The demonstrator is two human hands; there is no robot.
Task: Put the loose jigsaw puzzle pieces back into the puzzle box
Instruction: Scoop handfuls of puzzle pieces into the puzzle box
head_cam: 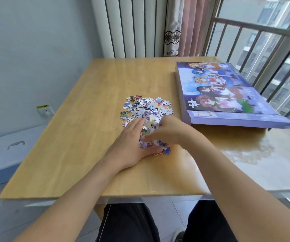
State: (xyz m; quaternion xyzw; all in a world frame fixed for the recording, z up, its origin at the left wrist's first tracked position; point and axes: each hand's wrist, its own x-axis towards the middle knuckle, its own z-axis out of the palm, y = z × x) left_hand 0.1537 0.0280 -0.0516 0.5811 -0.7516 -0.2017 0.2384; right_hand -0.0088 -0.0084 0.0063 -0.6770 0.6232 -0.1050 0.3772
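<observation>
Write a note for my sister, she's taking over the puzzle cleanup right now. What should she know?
Left hand: cupped against the near side of the puzzle pieces, fingers fairly straight.
Right hand: curled over the same heap from the other side, gathering a handful.
Pieces: all in one pile mid-table, none in the box yet.
Box: to the right of the pile, lid still on.
Done: pieces heaped together.
Left: open the box, scoop the pieces in, close it.
</observation>
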